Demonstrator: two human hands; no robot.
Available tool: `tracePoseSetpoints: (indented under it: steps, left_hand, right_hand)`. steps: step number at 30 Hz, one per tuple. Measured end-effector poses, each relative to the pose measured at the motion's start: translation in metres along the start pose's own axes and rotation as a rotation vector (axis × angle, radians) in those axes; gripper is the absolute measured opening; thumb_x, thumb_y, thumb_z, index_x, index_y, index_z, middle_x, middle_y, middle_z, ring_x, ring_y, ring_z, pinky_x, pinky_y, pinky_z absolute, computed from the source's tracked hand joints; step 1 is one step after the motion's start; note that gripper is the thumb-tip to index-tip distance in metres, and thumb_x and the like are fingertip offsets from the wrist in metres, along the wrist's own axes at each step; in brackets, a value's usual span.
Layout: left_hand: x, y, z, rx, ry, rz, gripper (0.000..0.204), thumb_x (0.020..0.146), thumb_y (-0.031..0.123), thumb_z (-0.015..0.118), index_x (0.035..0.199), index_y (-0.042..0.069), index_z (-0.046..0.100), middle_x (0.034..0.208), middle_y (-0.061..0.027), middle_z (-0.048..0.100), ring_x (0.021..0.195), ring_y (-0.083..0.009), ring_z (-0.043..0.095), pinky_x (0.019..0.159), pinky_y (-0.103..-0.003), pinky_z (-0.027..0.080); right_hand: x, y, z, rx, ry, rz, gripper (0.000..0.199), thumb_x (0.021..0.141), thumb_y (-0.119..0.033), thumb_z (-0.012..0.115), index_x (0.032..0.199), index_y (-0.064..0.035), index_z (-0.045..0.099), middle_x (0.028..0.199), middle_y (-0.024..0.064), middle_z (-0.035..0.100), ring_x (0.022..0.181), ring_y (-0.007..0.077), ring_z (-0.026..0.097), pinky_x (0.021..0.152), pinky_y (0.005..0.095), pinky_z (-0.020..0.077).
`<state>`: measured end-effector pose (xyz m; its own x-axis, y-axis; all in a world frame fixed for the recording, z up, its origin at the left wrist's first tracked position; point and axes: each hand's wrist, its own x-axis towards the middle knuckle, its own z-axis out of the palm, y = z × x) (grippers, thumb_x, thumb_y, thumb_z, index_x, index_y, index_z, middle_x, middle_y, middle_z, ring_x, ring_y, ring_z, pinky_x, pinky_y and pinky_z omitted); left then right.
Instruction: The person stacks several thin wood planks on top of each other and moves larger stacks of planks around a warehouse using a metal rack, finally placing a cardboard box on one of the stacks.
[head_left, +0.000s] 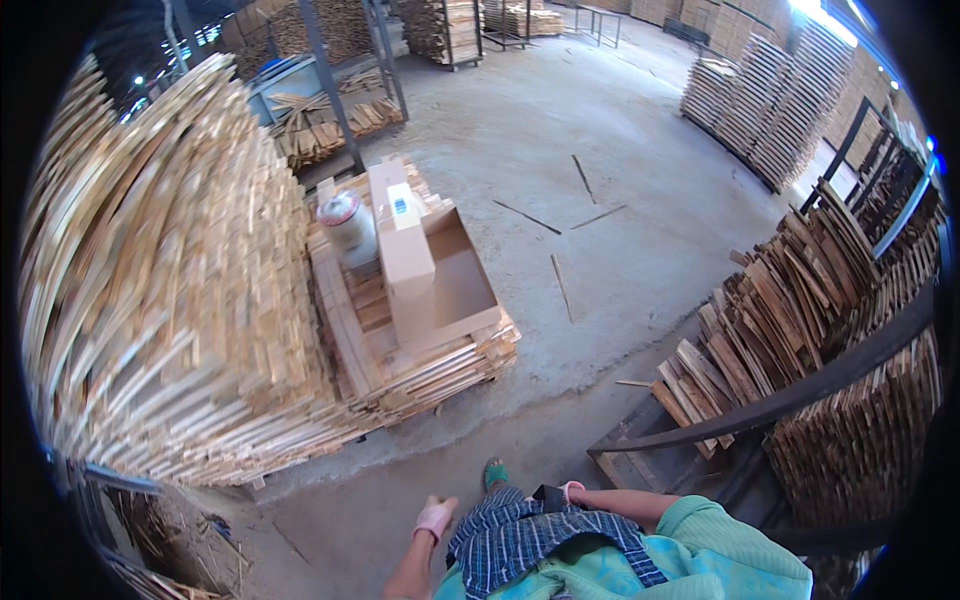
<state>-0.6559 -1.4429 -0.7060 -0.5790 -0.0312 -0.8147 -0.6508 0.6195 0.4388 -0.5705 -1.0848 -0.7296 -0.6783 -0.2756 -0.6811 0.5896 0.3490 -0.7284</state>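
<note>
My left hand (pixel 435 515), in a pinkish glove with bare fingertips, hangs beside my striped blue apron. Its thumb and fingers look a little apart, and I see nothing in it. My right hand (pixel 572 490) is at the apron's other side; a bit of pink glove shows, while its fingers are hidden by the cloth. Neither hand touches the wood. Ahead to the left, an open cardboard box (pixel 465 275) rests on a low stack of wood slats (pixel 440 385). Next to the box stands a whitish, rounded container (pixel 347 232) with a reddish rim.
A tall stack of slats (pixel 170 300) rises at the left. Loose boards (pixel 765 310) lean in a dark metal rack (pixel 740 420) on the right. Thin sticks (pixel 527 217) lie on the concrete floor (pixel 630 260). Farther off stand more wood stacks (pixel 765 105).
</note>
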Motion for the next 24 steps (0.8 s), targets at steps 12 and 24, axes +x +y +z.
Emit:
tracePoseSetpoints:
  steps: [12,24]
  left_hand:
    - [0.07,0.461,0.134,0.345,-0.517,0.614,0.074,0.093,0.05,0.063,0.145,0.001,0.044,0.141,-0.0265,0.056,0.132,-0.0381,0.054,0.108,-0.041,0.043]
    - [0.075,0.642,0.15,-0.167,-0.563,0.629,0.06,0.096,0.024,0.071,0.145,0.002,0.043,0.132,-0.0156,0.06,0.124,-0.0248,0.057,0.107,-0.036,0.045]
  right_hand:
    - [0.086,-0.029,-0.209,0.091,0.045,-0.239,0.048,0.097,-0.039,0.057,0.126,-0.0003,0.064,0.127,0.012,0.067,0.116,0.027,0.062,0.101,0.0345,0.0467]
    - [0.178,-0.091,-0.42,-0.097,0.282,-0.266,0.044,0.098,-0.035,0.06,0.131,-0.0059,0.062,0.131,0.017,0.064,0.116,0.0296,0.063,0.097,0.0389,0.0508]
